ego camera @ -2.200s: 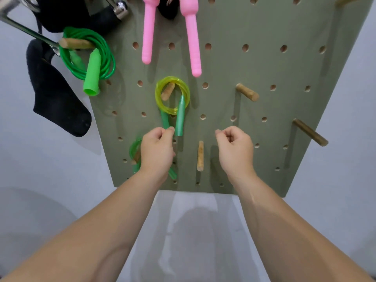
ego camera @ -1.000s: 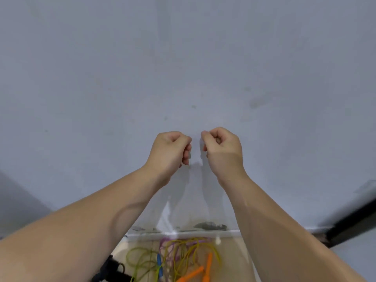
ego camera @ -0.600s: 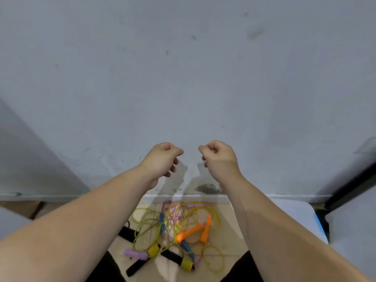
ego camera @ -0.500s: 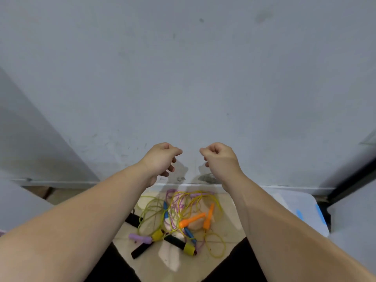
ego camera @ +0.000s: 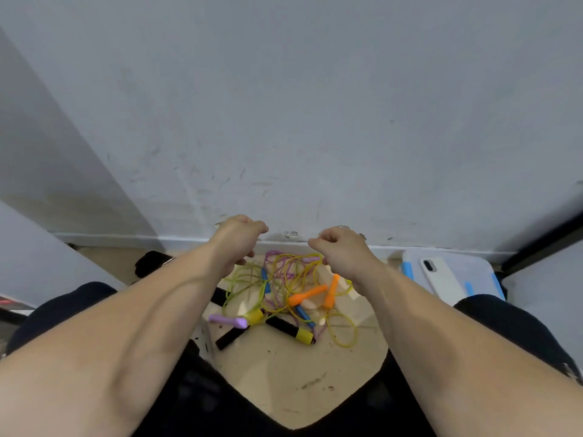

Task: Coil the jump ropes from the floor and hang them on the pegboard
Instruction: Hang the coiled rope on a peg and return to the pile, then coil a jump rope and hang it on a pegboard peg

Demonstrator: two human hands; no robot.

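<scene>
As things stand: both arms reach forward over a tangle of ropes (ego camera: 284,290) on the floor (ego camera: 284,376), close to the wall (ego camera: 284,121).
Left hand: the left hand (ego camera: 239,244) hangs above the pile's left edge. Its fingers are curled under and I see nothing in it.
Right hand: the right hand (ego camera: 342,252) is a loose fist over the pile's right edge. A yellow cord (ego camera: 298,255) runs just beside its knuckles in this view, but I judge it is not held.
Ropes: several are knotted together. I can see orange handles (ego camera: 307,298), a purple handle (ego camera: 227,320), black handles (ego camera: 284,326) with yellow ends and blue handles (ego camera: 303,313) half buried, with thin cords crossing each other.
Pegboard: out of view.
Step in hand: picking one rope out of the heap, I'd judge. None here is coiled yet.
Doing it well: take a handle lying on top, since the orange pair looks freest. Lift slowly while the other hand feeds the cord out of the loops. A hard pull would likely tighten the knot and drag the rest along. Find the matching handle before winding.
Nearby: a white phone (ego camera: 440,279) lies on a pale box (ego camera: 473,266) right of the pile.
Writing: none readable. The phone's back shows a lens only.
</scene>
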